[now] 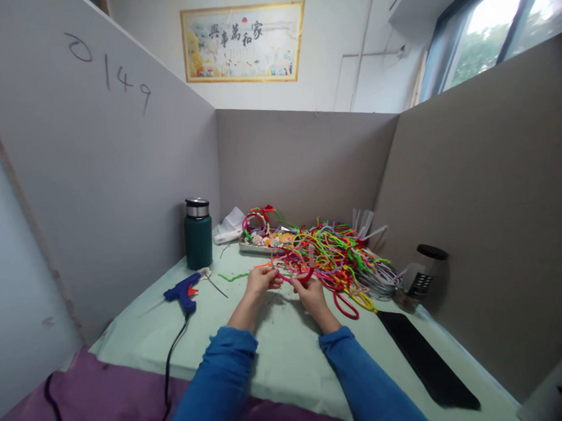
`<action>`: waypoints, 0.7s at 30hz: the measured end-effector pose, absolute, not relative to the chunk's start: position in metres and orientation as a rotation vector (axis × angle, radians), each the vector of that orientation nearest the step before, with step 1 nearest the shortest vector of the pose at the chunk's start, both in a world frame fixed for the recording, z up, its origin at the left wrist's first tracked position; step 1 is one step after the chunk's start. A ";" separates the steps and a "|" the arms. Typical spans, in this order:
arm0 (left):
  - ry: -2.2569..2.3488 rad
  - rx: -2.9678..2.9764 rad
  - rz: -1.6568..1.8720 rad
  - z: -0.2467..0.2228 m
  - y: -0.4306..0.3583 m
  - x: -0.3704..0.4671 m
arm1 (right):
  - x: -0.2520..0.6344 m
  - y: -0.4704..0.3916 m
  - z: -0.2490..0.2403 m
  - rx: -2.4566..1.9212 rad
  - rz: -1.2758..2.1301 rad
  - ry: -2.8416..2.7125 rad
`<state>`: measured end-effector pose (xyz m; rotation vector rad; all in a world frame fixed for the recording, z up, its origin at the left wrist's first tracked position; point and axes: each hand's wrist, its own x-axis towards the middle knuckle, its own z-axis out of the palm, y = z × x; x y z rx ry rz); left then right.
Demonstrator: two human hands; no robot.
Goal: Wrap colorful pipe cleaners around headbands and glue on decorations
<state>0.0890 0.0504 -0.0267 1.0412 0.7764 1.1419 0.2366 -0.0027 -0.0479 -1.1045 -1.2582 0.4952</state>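
My left hand [263, 281] and my right hand [311, 294] are close together over the middle of the table, fingers pinched. Between them runs a thin pink pipe cleaner [284, 277], gripped by both. A red, curved length [307, 275] shows just above my right fingers; whether it joins the pink piece I cannot tell. Right behind the hands lies a large tangled heap of coloured pipe cleaners [332, 248]. Red-handled scissors [345, 305] rest to the right of my right hand. A loose green pipe cleaner [233, 277] lies left of my left hand.
On the left are a blue glue gun [185, 294] with a black cord and a dark green bottle [199, 236]. At the back stands a metal tray [259, 248] with small pieces. A clear jar [419, 279] and a black flat slab [427, 359] are at right. Grey panels [302, 166] enclose the table.
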 end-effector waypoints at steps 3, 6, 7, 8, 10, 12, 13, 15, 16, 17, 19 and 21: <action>0.963 1.096 1.138 -0.027 0.051 0.091 | 0.236 -0.002 -0.054 -1.126 0.318 -1.361; 1.067 1.160 1.140 -0.028 0.051 0.093 | 0.236 -0.002 -0.057 -1.167 0.265 -1.415; 1.093 1.174 1.135 -0.029 0.051 0.093 | 0.235 -0.003 -0.057 -1.169 0.260 -1.429; 1.110 1.183 1.129 -0.029 0.051 0.093 | 0.235 -0.004 -0.056 -1.161 0.255 -1.440; 1.135 1.175 1.127 -0.030 0.052 0.093 | 0.234 -0.007 -0.055 -1.132 0.242 -1.457; 1.152 1.147 1.135 -0.030 0.052 0.092 | 0.232 -0.009 -0.055 -1.125 0.237 -1.473; 1.161 1.134 1.136 -0.029 0.051 0.091 | 0.231 -0.009 -0.055 -1.136 0.239 -1.478; 1.149 1.124 1.144 -0.027 0.049 0.090 | 0.229 -0.008 -0.055 -1.170 0.265 -1.454; 1.120 1.125 1.149 -0.026 0.048 0.089 | 0.229 -0.007 -0.056 -1.182 0.297 -1.415; 1.078 1.120 1.155 -0.024 0.046 0.088 | 0.229 -0.005 -0.056 -1.184 0.352 -1.361; 0.959 1.073 1.156 -0.021 0.042 0.087 | 0.230 -0.001 -0.055 -1.159 0.546 -1.234; 0.818 1.008 1.121 -0.017 0.039 0.085 | 0.232 0.002 -0.053 -1.090 0.794 -1.116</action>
